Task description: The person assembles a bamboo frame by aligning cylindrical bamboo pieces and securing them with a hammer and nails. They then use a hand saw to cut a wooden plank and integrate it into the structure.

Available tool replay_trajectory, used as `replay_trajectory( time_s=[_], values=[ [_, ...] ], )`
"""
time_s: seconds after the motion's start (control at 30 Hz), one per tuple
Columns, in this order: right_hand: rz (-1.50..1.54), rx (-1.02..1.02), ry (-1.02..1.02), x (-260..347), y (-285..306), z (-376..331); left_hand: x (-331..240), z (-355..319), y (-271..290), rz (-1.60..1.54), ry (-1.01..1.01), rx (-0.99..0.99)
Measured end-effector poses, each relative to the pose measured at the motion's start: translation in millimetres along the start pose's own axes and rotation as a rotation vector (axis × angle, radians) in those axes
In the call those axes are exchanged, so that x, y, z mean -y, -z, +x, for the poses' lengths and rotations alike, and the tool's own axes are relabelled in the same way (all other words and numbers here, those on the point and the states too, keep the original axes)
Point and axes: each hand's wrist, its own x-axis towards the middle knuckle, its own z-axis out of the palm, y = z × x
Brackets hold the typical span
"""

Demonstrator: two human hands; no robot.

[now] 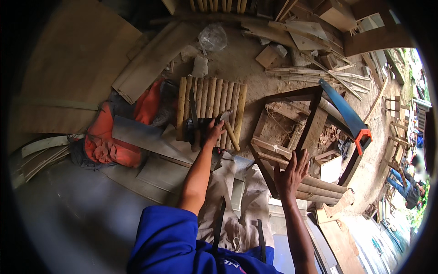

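My left hand (pixel 214 131) reaches over a slatted wooden stool top (pixel 211 98) made of round poles. Its fingers are bent and drawn together beside the head of a hammer (pixel 233 136); what they hold, if anything, is hidden. A long-bladed knife (pixel 192 107) lies along the slats to the left, next to a dark bundle (pixel 187 129). My right hand (pixel 293 174) is open with fingers stretched, at the near side of a dark wooden frame (pixel 311 121). A handsaw (pixel 343 109) with a blue blade and orange handle rests across the frame's right side.
Orange and dark cloth sacks (pixel 112 141) lie at the left by large boards (pixel 73 59). Scrap strips (pixel 319 75) and a clear plastic bag (pixel 212 37) are on the dirt floor. Another person (pixel 410 187) is far off at the right.
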Motion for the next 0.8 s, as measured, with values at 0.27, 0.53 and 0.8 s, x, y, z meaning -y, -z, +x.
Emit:
replay_trajectory(
  time_s=[0.27, 0.53, 0.8],
  values=[
    [-0.012, -0.022, -0.024, -1.2, -5.2, -2.1, 18.4, 40.7, 12.7, 0.881, -0.206, -0.354],
    [-0.037, -0.053, -0.006, 1.6, -5.1, -0.1, 60.7, -0.8, 76.9, 1.085, -0.233, -0.751],
    [-0.028, -0.055, 0.024, -2.2, -7.6, -2.7, 69.3, -3.1, 117.6, 1.35, 0.183, -0.585]
  ],
)
